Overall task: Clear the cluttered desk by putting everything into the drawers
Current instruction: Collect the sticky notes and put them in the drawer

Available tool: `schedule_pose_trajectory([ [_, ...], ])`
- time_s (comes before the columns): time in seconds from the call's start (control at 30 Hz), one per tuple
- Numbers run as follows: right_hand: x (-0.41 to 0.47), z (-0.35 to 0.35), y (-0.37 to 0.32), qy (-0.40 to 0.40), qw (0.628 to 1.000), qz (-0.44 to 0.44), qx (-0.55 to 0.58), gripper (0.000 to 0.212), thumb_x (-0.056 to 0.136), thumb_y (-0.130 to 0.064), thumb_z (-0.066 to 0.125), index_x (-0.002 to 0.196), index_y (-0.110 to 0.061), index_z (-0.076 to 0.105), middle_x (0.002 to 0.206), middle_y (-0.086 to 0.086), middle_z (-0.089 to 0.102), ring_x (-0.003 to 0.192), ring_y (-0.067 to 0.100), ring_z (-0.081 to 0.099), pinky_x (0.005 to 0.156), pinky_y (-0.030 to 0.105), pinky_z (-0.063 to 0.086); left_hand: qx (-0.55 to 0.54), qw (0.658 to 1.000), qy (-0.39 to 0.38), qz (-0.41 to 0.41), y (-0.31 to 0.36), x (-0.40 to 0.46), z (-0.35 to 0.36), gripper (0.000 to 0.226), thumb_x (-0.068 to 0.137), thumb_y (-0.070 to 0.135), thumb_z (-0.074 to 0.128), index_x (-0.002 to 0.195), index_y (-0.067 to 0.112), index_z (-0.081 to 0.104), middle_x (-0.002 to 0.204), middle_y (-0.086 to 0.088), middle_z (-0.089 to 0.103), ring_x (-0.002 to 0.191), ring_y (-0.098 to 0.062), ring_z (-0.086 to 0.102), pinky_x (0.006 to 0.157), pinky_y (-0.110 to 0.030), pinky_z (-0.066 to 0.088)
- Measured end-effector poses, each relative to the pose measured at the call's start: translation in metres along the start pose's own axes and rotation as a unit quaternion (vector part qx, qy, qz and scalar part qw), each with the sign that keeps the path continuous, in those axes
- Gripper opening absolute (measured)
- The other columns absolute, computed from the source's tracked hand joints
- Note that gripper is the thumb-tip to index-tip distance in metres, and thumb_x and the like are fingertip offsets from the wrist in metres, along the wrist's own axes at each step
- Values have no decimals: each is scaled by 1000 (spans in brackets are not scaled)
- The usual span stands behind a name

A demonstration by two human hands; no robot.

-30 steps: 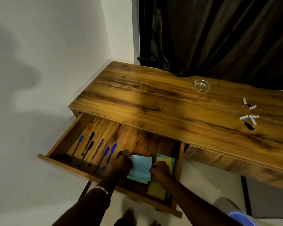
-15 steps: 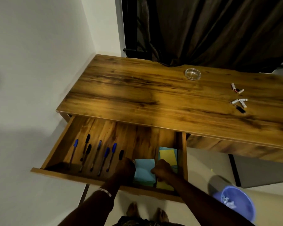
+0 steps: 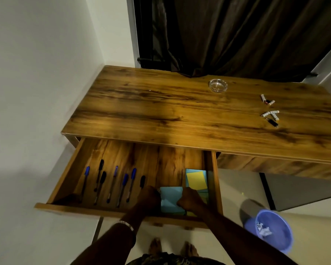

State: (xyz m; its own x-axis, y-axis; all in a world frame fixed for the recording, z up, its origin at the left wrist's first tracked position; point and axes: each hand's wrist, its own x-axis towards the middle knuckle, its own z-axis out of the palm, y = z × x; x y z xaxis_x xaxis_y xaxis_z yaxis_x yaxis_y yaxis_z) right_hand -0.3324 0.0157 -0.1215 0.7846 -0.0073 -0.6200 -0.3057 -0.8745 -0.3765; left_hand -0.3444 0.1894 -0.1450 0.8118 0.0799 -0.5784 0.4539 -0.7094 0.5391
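a: most done? pens and notes in drawer.
b: batteries, ashtray left at desk's 2 o'clock.
a: fingers?
b: left hand, right hand curled, pinching blue paper in drawer.

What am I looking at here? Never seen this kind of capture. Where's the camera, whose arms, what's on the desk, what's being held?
No robot: a person wears one wide-angle camera on the head, looking forward and down, so the arms entering from the bottom are their own.

The wooden desk has its left drawer pulled open. Inside it lie pens in a row on the left and a yellow sticky pad on the right.

The left hand and right hand are both down in the drawer at the edges of a blue sticky pad, apparently gripping it; the fingers are too dark to read clearly.

Still on the desktop: a glass ashtray and scattered batteries. A blue bin stands on the floor.
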Motion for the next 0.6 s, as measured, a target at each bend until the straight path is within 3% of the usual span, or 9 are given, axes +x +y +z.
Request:
schedule_pose_trajectory([
  [0.13, -3, 4, 2, 7, 1000, 6, 9, 53, 82, -19, 70, 128, -3, 50, 128, 12, 57, 117, 26, 56, 80, 24, 48, 16, 1000, -19, 19, -2, 0, -3, 29, 90, 25, 58, 110, 3, 63, 109, -7, 64, 101, -19, 61, 76, -16, 41],
  [0.3, -5, 2, 1, 9, 1000, 4, 8, 54, 82, -20, 71, 127, -3, 50, 128, 12, 57, 116, 25, 56, 78, 23, 46, 18, 999, -10, 34, -4, 4, 1, 29, 89, 25, 59, 109, 5, 64, 112, -12, 66, 104, -21, 63, 84, -21, 45],
  [0.5, -4, -1, 0, 46, 999, 7, -6, 43, 83, -20, 68, 119, -1, 56, 124, 15, 61, 113, 26, 59, 84, 28, 51, 25, 999, 28, 35, -1, 7, 4, 39, 91, 26, 59, 124, 6, 53, 120, -10, 61, 111, -22, 59, 86, -23, 45],
  [0.6, -3, 0, 1, 40, 999, 7, -2, 45, 83, -21, 69, 121, -1, 55, 125, 14, 60, 114, 26, 58, 81, 25, 50, 18, 999, 23, 36, 2, 5, 2, 33, 89, 25, 60, 117, 7, 59, 115, -11, 64, 105, -22, 62, 88, -28, 50],
])
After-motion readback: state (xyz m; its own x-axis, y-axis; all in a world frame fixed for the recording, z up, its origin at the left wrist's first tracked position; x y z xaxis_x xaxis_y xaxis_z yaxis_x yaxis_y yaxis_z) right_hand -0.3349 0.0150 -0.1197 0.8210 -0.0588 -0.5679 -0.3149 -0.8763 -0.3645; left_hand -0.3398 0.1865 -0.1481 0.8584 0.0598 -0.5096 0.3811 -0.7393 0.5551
